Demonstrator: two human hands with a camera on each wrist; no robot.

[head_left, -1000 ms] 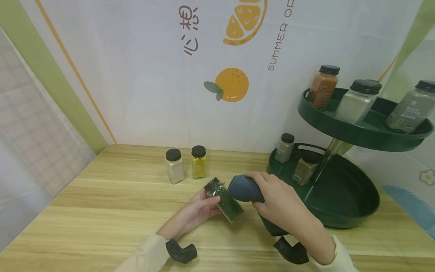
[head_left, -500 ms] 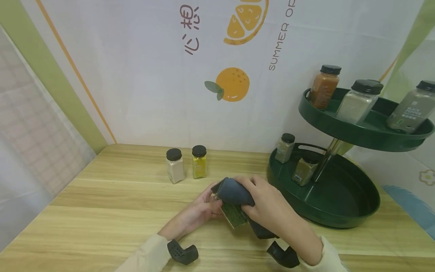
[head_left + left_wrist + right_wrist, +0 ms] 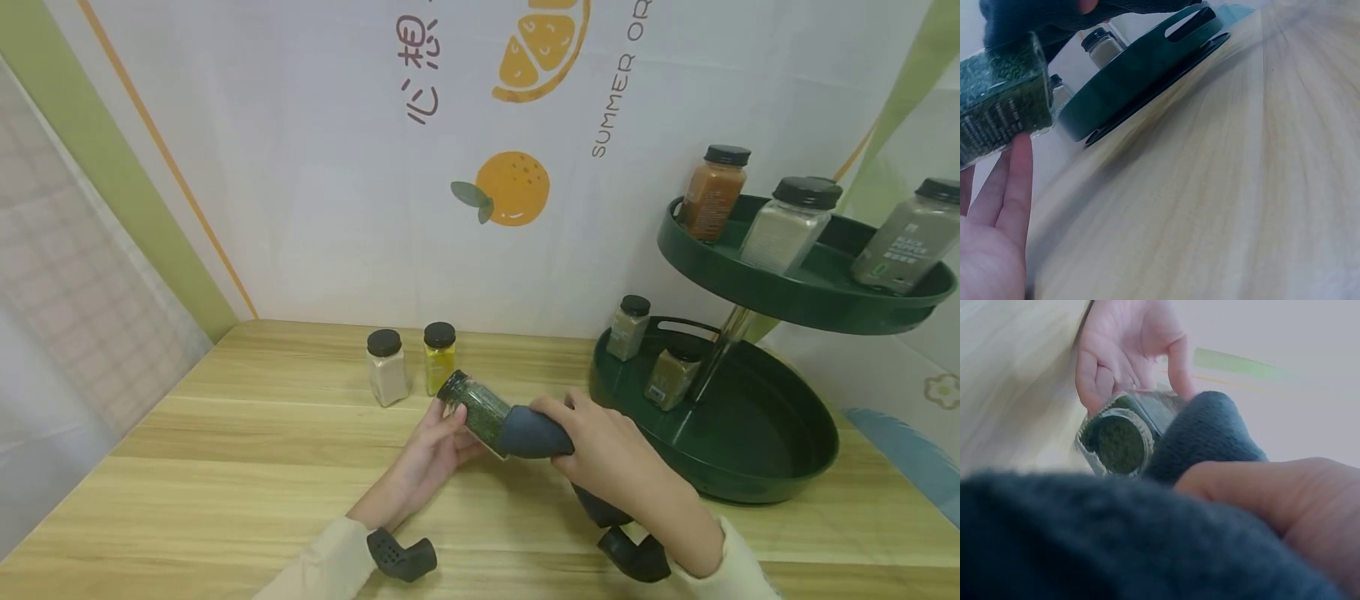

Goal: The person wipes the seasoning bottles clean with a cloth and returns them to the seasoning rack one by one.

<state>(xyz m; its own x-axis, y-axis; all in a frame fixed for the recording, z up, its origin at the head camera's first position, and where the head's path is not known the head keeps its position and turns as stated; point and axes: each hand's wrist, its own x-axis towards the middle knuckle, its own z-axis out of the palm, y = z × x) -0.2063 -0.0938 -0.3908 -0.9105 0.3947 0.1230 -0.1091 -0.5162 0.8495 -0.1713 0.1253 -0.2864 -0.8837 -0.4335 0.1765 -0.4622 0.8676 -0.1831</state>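
My left hand (image 3: 435, 446) holds a clear spice jar (image 3: 480, 408) of green flakes, tilted with its black lid toward the upper left. In the left wrist view the fingertips lie under the jar (image 3: 1007, 103). My right hand (image 3: 600, 450) grips a folded dark blue cloth (image 3: 534, 433), whose end lies against the lower side of the jar. The right wrist view shows the jar's base (image 3: 1121, 444) facing the camera, with the cloth (image 3: 1207, 434) beside it. Part of the cloth hangs below the right hand.
A jar of pale powder (image 3: 387, 375) and a yellow jar (image 3: 440, 362) stand behind the left hand. To the right, a two-tier dark green rack (image 3: 780, 467) bears several spice jars, including an orange-brown one (image 3: 712, 196) up top. A curtain (image 3: 337, 208) hangs behind the table (image 3: 225, 467).
The cloth first moved left over the jar, covering much of it, then back right to its lower end. The left hand has raised the jar slightly, up and to the left.
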